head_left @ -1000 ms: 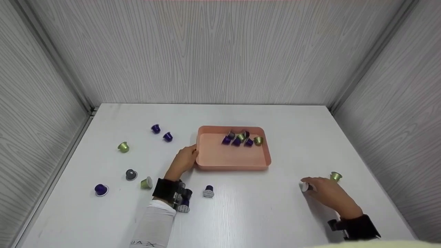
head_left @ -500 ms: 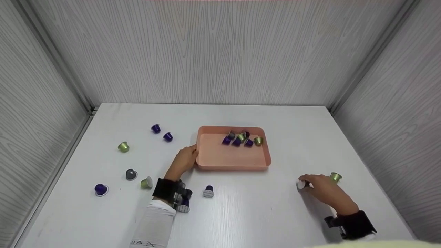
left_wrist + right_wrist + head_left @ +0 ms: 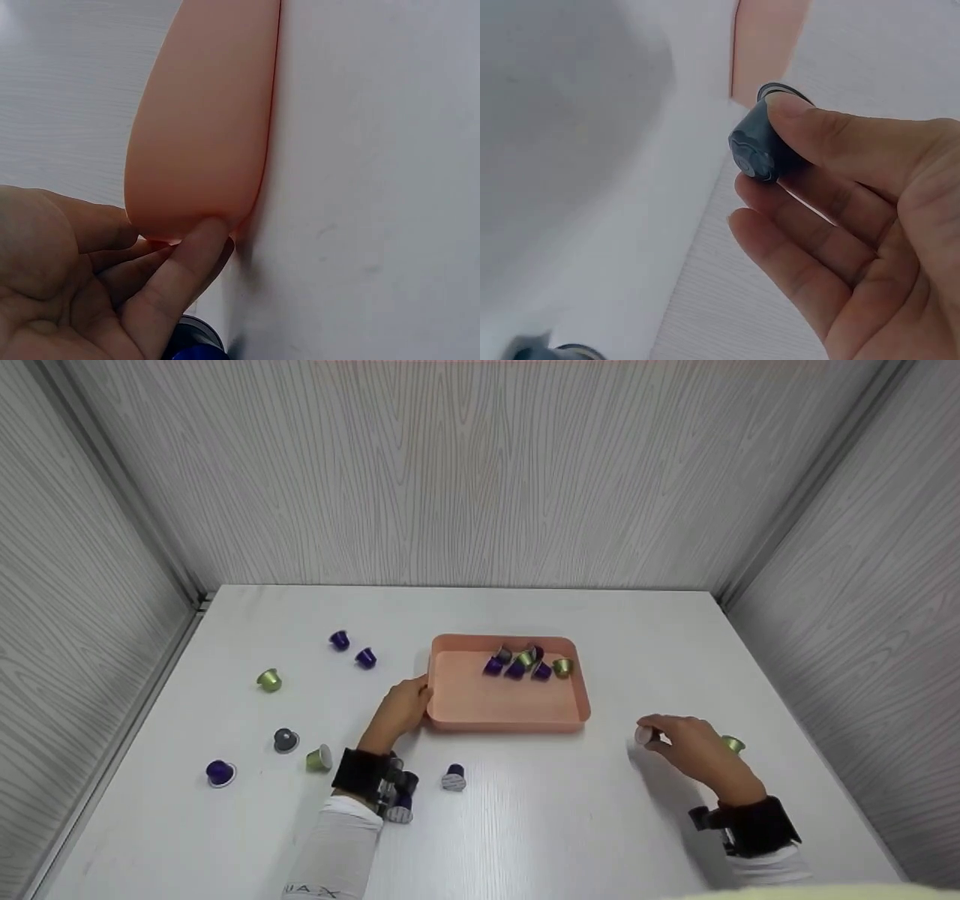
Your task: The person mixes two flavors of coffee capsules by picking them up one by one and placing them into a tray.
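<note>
My right hand point(image 3: 694, 746) pinches a grey capsule point(image 3: 645, 734) between thumb and fingers, held right of centre in the head view, just off the tray's point(image 3: 502, 705) lower right corner. My left hand point(image 3: 401, 710) rests its curled fingers point(image 3: 196, 251) against the tray's left rim near centre frame. A green capsule point(image 3: 733, 744) lies just behind my right hand.

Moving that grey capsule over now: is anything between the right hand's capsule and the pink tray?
Nothing visible: bare table lies between the grey capsule, pinched in the right hand, and the pink tray.
</note>
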Demonstrator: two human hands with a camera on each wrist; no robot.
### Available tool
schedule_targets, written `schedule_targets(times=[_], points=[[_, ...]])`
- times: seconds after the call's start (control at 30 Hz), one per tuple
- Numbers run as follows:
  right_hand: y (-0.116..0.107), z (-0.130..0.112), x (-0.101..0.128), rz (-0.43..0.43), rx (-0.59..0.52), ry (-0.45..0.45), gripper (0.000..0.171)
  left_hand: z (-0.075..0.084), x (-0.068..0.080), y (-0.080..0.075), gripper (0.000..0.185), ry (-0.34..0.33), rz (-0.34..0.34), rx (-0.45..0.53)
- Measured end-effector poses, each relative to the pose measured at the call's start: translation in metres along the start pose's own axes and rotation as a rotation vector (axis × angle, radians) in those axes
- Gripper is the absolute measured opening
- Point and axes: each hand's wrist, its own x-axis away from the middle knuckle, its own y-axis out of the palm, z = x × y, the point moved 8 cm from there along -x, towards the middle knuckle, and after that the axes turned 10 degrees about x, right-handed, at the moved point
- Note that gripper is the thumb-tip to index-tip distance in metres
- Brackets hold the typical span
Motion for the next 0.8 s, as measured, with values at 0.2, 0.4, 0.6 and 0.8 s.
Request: schedule_targets(times=[0.2,0.4,0.6,0.8], points=[[-0.006,-0.002,-0.010,0.057,-0.037,0.029,0.030,-0.002,0.000,0.002,0.042,-0.012,-0.008,0.004],[-0.010,-0.002,-0.021,0.081,-0.086,0.070,0.031,0.000,-0.001,0.000,0.040,0.005,-0.004,0.003],[-0.013,-0.003,-0.033,0.098,-0.105,0.085,0.033,0.000,0.001,0.000,0.041,0.015,0.004,0.008],[-0.012,-0.006,-0.047,0.103,-0.150,0.093,0.035,-0.001,0.001,-0.001,0.041,0.026,0.003,-0.005]])
